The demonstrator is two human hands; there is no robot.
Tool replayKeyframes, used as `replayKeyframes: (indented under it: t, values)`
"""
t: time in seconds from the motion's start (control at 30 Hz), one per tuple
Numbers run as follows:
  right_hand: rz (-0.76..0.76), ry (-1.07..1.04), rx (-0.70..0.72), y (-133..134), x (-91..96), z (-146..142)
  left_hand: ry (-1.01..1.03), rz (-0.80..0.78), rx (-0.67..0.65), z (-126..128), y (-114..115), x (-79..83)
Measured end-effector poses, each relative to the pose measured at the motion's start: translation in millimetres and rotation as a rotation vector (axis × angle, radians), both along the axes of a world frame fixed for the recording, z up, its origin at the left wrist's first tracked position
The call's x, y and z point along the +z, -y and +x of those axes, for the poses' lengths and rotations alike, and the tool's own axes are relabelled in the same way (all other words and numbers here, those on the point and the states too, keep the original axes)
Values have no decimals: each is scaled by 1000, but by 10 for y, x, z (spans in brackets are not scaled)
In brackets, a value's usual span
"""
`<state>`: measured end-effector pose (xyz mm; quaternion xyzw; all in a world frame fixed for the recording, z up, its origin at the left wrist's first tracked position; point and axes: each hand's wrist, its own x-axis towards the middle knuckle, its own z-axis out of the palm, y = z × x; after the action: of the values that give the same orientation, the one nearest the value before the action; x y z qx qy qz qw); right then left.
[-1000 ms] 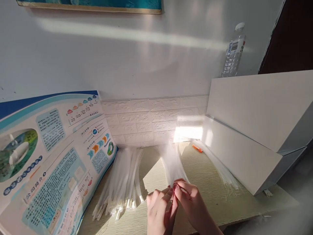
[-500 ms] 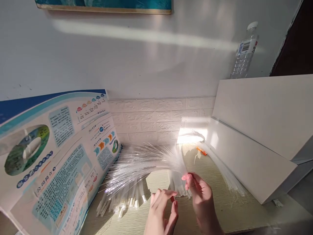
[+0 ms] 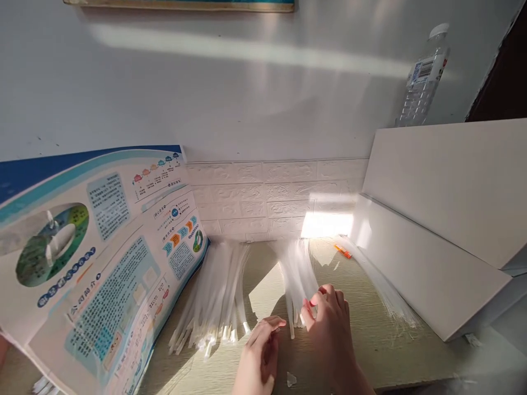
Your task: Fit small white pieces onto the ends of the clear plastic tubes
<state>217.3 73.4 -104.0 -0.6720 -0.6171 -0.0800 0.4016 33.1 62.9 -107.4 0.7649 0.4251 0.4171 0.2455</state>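
Two piles of thin white fibre bundles lie on the pale wooden table (image 3: 370, 351): a larger pile (image 3: 216, 299) at the left and a smaller pile (image 3: 297, 280) in the middle. My right hand (image 3: 329, 323) rests on the near end of the smaller pile, its fingers curled and pinching at a bundle there. My left hand (image 3: 261, 351) hovers just left of it above the table, fingers loosely bent with nothing visible in them. A small clear scrap (image 3: 291, 378) lies on the table between my wrists.
A large printed poster board (image 3: 94, 263) leans at the left, overlapping the table. A white slanted box (image 3: 444, 219) fills the right side, with loose fibres (image 3: 382, 291) along its base. A small orange item (image 3: 342, 251) lies near the wall. A plastic water bottle (image 3: 424, 77) stands behind the box.
Half a second ago my right hand held a fanned-out fibre bundle up in the air; that bundle is now down, and my right hand has dropped onto the middle pile.
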Motion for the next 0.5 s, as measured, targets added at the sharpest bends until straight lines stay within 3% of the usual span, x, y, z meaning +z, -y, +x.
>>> replayKeyframes:
  t: [0.23,0.4,0.5]
  values:
    - [22,38,61,-33,35,28,68,61,121,16,-14,3]
    - [139,-48,181,264,-147,177,-1,41,193,14,-4,7]
    - [144,-85,274,418,-267,289,-198,89,240,53,5,-34]
